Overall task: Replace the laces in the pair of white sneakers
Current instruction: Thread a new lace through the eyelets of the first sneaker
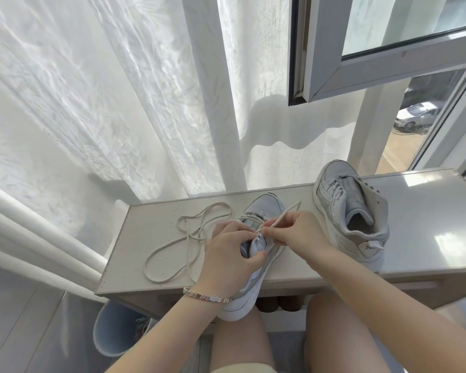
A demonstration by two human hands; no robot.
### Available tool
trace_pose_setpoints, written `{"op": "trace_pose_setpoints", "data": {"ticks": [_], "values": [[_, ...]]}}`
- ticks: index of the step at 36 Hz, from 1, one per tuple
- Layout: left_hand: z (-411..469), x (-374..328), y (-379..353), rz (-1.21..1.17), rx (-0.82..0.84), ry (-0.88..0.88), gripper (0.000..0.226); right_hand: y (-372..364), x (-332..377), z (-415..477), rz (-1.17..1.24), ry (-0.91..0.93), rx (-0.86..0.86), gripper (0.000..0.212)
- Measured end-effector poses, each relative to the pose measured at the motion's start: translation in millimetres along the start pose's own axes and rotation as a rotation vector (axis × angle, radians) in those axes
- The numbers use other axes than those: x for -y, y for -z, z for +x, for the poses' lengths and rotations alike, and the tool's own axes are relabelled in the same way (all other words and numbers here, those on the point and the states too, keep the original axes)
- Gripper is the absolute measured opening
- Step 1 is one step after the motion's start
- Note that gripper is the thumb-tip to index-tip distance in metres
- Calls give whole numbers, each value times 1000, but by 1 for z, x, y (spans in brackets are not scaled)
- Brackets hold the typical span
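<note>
A white sneaker [264, 211] lies toe-away on the narrow pale table [320, 267], its heel hanging over the front edge. My left hand [229, 251] grips its tongue and eyelet flap. My right hand [293, 232] pinches the cream lace [287, 212] near its tip, right at an eyelet. The rest of that lace [172, 243] runs from the shoe in loose loops over the table's left part. The second white sneaker [350, 211] stands at the right without a lace, opening toward me.
Sheer white curtains [119, 103] hang behind the table. An open window frame [361, 76] juts in at the upper right. A pale blue bin [113, 329] stands on the floor at the lower left. My knees sit under the table's front edge.
</note>
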State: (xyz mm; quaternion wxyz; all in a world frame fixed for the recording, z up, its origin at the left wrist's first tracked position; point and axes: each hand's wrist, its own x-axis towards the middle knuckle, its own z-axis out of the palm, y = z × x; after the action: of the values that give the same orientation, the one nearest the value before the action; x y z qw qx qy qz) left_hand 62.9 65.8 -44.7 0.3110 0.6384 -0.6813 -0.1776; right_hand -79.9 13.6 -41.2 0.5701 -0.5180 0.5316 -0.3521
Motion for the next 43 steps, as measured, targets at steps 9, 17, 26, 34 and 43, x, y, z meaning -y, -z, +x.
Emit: {"op": "trace_pose_setpoints", "data": {"ticks": [9, 17, 26, 34, 43], "values": [[0, -1, -1, 1, -10, 0, 55, -2, -9, -10, -222, 289, 0, 24], [0, -2, 1, -17, 6, -7, 56, 9, -20, -14, -221, 367, -152, 26], [-1, -2, 2, -63, -19, 1, 50, 11, -6, 0, -704, 578, 233, 20], [1, -3, 4, -70, 45, 51, 14, 17, 16, 10, -927, 690, 324, 10], [2, -5, 6, -75, 58, 98, 30, 12, -3, 11, -754, 793, 161, 12]]}}
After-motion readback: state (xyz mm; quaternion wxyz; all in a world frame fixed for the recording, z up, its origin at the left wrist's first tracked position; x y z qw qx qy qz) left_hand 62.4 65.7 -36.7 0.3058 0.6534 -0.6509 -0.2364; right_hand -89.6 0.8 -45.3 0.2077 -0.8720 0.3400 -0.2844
